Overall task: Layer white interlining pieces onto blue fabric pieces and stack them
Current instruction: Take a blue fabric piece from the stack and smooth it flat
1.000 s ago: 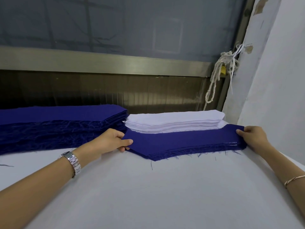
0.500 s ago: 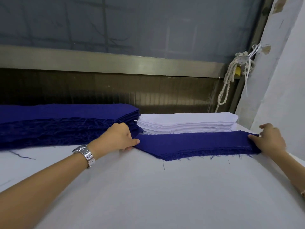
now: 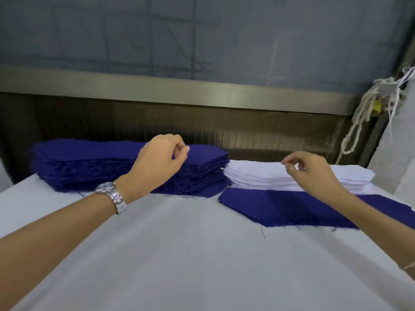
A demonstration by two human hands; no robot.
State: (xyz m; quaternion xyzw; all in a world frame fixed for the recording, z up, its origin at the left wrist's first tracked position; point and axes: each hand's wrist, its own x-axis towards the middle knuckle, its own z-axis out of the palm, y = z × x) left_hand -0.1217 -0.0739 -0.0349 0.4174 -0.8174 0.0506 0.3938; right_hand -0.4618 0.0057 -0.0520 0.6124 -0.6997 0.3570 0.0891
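Note:
A thin pile of blue fabric pieces [image 3: 280, 207] lies flat on the table at the front right, with frayed threads along its near edge. Behind it sits a stack of white interlining pieces [image 3: 253, 173]. To the left is a thick stack of blue fabric [image 3: 89, 162]. My left hand [image 3: 161, 160] hovers over the thick blue stack's right end, fingers loosely curled, holding nothing. My right hand [image 3: 312, 173] hovers over the white stack, fingers loosely curled with the tips near its top sheet; I see nothing held.
The table [image 3: 202, 254] is covered in white cloth. A metal rail [image 3: 179, 90] and a dark panel run behind the stacks. A knotted white rope [image 3: 359, 124] hangs at the back right beside a pale wall [image 3: 404, 153].
Both hands let go of the ends of the front blue pile and rose. The left hand moved over the thick blue stack, the right over the white stack.

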